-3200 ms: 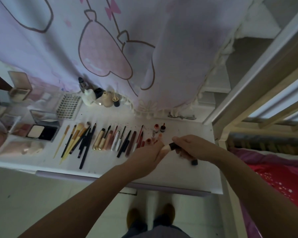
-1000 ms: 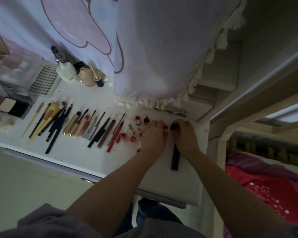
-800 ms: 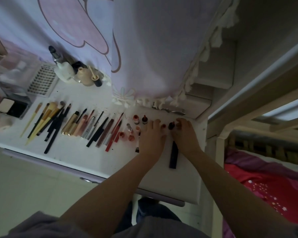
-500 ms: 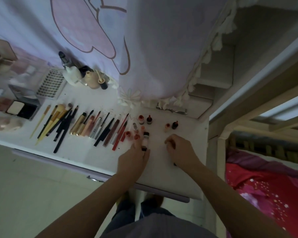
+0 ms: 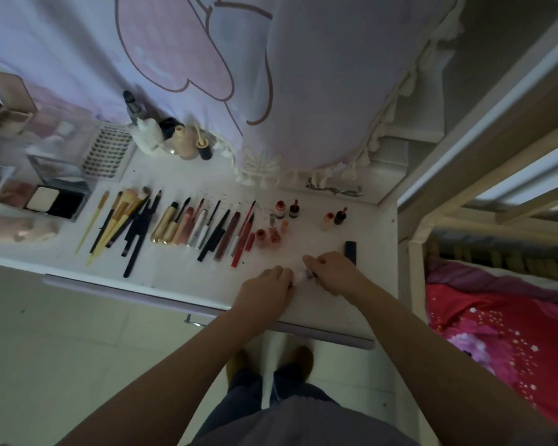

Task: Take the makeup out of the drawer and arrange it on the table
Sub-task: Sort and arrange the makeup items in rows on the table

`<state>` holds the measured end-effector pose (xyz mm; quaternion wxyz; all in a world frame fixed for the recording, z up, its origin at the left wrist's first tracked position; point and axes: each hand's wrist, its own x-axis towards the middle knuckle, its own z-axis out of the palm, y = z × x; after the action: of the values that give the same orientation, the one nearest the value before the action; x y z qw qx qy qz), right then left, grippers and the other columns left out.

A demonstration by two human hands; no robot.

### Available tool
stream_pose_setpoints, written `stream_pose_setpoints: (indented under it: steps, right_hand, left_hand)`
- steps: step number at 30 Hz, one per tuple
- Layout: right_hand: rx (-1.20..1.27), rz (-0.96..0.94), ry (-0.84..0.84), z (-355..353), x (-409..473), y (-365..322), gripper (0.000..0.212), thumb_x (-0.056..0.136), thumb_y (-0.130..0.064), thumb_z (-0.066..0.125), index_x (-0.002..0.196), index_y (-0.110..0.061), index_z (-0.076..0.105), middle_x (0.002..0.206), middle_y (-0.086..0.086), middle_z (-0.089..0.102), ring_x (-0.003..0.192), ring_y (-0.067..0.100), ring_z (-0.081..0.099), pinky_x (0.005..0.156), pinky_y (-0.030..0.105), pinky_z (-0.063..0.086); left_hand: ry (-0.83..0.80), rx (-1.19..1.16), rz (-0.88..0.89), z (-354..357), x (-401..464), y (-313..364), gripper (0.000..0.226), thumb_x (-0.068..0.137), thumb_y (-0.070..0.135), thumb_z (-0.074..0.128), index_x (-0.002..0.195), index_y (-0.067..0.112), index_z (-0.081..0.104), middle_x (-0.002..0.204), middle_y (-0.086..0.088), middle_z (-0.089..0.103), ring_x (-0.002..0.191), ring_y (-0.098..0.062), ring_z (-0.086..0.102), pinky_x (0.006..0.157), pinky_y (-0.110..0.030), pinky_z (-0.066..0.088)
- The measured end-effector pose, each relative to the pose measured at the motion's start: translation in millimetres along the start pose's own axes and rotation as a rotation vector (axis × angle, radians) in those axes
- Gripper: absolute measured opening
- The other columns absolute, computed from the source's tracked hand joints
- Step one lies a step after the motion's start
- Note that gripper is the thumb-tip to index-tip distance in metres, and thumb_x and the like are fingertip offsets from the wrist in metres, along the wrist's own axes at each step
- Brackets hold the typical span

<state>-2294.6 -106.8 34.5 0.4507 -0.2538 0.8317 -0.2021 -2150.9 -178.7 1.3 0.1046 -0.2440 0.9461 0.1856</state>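
Both hands meet over the front of the white table [image 5: 181, 278]. My left hand [image 5: 266, 286] and my right hand [image 5: 332, 273] grip the two ends of a small pale makeup tube [image 5: 301, 276] between them. A black stick [image 5: 350, 251] lies just behind my right hand. A row of brushes [image 5: 120, 220], pencils and lip tubes [image 5: 207, 230] lies to the left. Several small red and orange bottles [image 5: 279, 222] stand behind my hands, and two more bottles [image 5: 334, 217] stand to the right.
Compacts and a powder palette [image 5: 54, 201] sit at the far left, with a lash tray [image 5: 108, 152] and bottles [image 5: 174, 140] at the back. A lilac curtain [image 5: 271, 75] hangs over the table's rear. A bed with red bedding [image 5: 503, 323] lies to the right. The drawer handle [image 5: 194, 321] shows below the front edge.
Both hands drew back from the small bottles toward the front edge. My left hand picked up the pale tube, and now both hands hold it together. The black stick lies uncovered.
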Motion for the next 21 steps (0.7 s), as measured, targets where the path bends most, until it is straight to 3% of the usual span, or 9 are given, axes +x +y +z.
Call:
stream_pose_setpoints:
  steps: [2, 5, 8, 10, 13, 16, 19, 21]
  right_hand:
    - [0.084, -0.010, -0.029, 1.3, -8.1, -2.0, 0.041, 0.095, -0.041, 0.046, 0.064, -0.015, 0.047, 0.057, 0.000, 0.051, 0.047, 0.011, 0.044, 0.045, 0.022, 0.035]
    - [0.179, -0.049, -0.025, -0.3, -21.3, -10.8, 0.038, 0.096, -0.037, 0.047, 0.066, -0.015, 0.048, 0.056, 0.000, 0.050, 0.046, 0.011, 0.042, 0.044, 0.023, 0.034]
    - [0.241, -0.129, -0.009, -7.4, -35.1, -15.5, 0.035, 0.097, -0.035, 0.045, 0.069, -0.014, 0.047, 0.060, 0.000, 0.047, 0.048, 0.012, 0.039, 0.048, 0.025, 0.033]
    - [0.240, -0.197, -0.016, -13.1, -44.2, -15.9, 0.030, 0.097, -0.033, 0.045, 0.074, -0.014, 0.047, 0.063, 0.000, 0.049, 0.051, 0.011, 0.041, 0.051, 0.025, 0.037]
    - [0.188, -0.253, -0.076, -24.9, -55.3, -16.6, 0.015, 0.097, -0.029, 0.046, 0.088, -0.018, 0.051, 0.076, -0.001, 0.061, 0.063, 0.009, 0.055, 0.057, 0.021, 0.046]
    - [0.197, -0.224, -0.132, -36.9, -59.5, -16.6, 0.006, 0.094, -0.028, 0.052, 0.095, -0.022, 0.052, 0.093, 0.001, 0.066, 0.082, 0.011, 0.062, 0.063, 0.021, 0.050]
    - [0.062, -0.084, -0.171, -42.8, -59.1, -24.3, 0.033, 0.094, -0.048, 0.044, 0.089, -0.018, 0.058, 0.071, -0.004, 0.065, 0.056, 0.005, 0.056, 0.052, 0.020, 0.043]
    - [0.048, -0.044, -0.178, -46.3, -57.0, -27.8, 0.043, 0.096, -0.050, 0.039, 0.081, -0.016, 0.061, 0.055, -0.006, 0.054, 0.042, 0.005, 0.044, 0.047, 0.019, 0.036]
  left_hand:
    - [-0.001, 0.009, 0.068, -8.1, -1.2, 1.6, 0.026, 0.099, 0.032, 0.033, 0.113, 0.013, 0.045, 0.108, -0.005, 0.053, 0.091, -0.020, 0.053, 0.065, -0.026, 0.032]
    - [-0.054, -0.157, 0.054, -25.2, 1.7, 11.9, 0.033, 0.100, 0.037, 0.031, 0.117, 0.011, 0.043, 0.100, -0.007, 0.057, 0.083, -0.026, 0.059, 0.064, -0.030, 0.038]
    - [-0.088, -0.437, 0.069, -42.9, 1.2, 13.7, 0.033, 0.100, 0.040, 0.027, 0.100, 0.014, 0.047, 0.077, 0.000, 0.055, 0.071, -0.020, 0.053, 0.060, -0.027, 0.037]
    - [-0.114, -0.541, 0.119, -53.8, 0.2, 12.7, 0.032, 0.100, 0.039, 0.028, 0.097, 0.015, 0.049, 0.077, 0.002, 0.054, 0.069, -0.016, 0.052, 0.061, -0.028, 0.039]
    - [-0.142, -0.572, 0.161, -65.5, 1.3, 9.3, 0.024, 0.100, 0.036, 0.035, 0.092, 0.020, 0.050, 0.075, 0.008, 0.050, 0.066, -0.006, 0.047, 0.059, -0.021, 0.036]
    - [-0.167, -0.499, 0.191, -73.9, 2.7, 4.5, 0.025, 0.098, 0.036, 0.040, 0.075, 0.026, 0.043, 0.068, 0.009, 0.043, 0.058, -0.003, 0.039, 0.053, -0.020, 0.030]
    - [-0.189, -0.473, 0.236, -83.3, 2.6, 3.3, 0.025, 0.099, 0.035, 0.040, 0.075, 0.026, 0.043, 0.068, 0.007, 0.044, 0.057, -0.004, 0.039, 0.052, -0.019, 0.030]
    - [-0.211, -0.471, 0.253, -90.4, 4.2, 2.9, 0.025, 0.099, 0.034, 0.038, 0.081, 0.021, 0.048, 0.070, 0.006, 0.046, 0.060, -0.006, 0.041, 0.056, -0.022, 0.034]
